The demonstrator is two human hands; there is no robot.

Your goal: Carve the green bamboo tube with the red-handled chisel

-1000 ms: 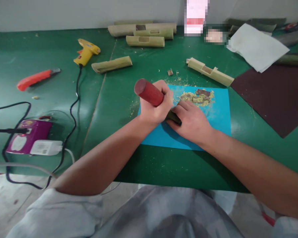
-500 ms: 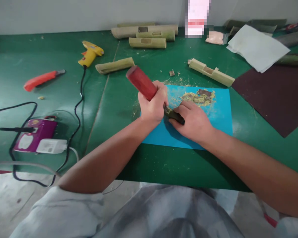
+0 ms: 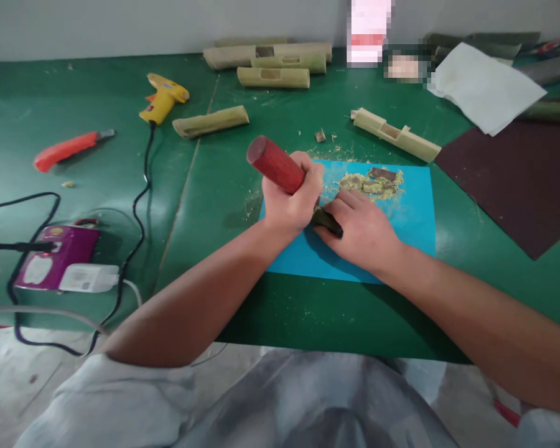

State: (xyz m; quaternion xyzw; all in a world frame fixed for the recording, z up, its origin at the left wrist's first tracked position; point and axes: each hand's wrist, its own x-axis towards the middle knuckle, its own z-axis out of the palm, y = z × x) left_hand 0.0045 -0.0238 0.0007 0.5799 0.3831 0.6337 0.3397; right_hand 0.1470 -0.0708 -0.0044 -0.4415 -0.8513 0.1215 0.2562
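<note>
My left hand [image 3: 292, 199] is closed round a thick red cylinder [image 3: 275, 165] that looks like a tool handle. It slants up to the left, and its lower end is hidden by the fingers. Just to the right, my right hand [image 3: 366, 227] grips a short, dark greenish-brown piece [image 3: 327, 221], perhaps bamboo, against a blue sheet [image 3: 303, 255]. The two hands are close together, and where the tool meets the piece cannot be seen. Beyond my right hand lie pale shavings [image 3: 352, 182] and a small dark brown scrap [image 3: 382, 175].
Bamboo tubes with cut openings [image 3: 273, 78] lie by the wall; another cut tube [image 3: 396, 134] is nearer. Leftward are a yellow glue gun [image 3: 163, 99], an orange-handled cutter [image 3: 70, 149] and a purple box [image 3: 60, 255] with cords. White paper [image 3: 488, 87] overlaps a dark brown sheet [image 3: 518, 180] at right.
My left hand and the red cylinder have shifted slightly right, with the cylinder's upper end lower and closer to the hand. My right hand stays nearly in place, still gripping the dark piece.
</note>
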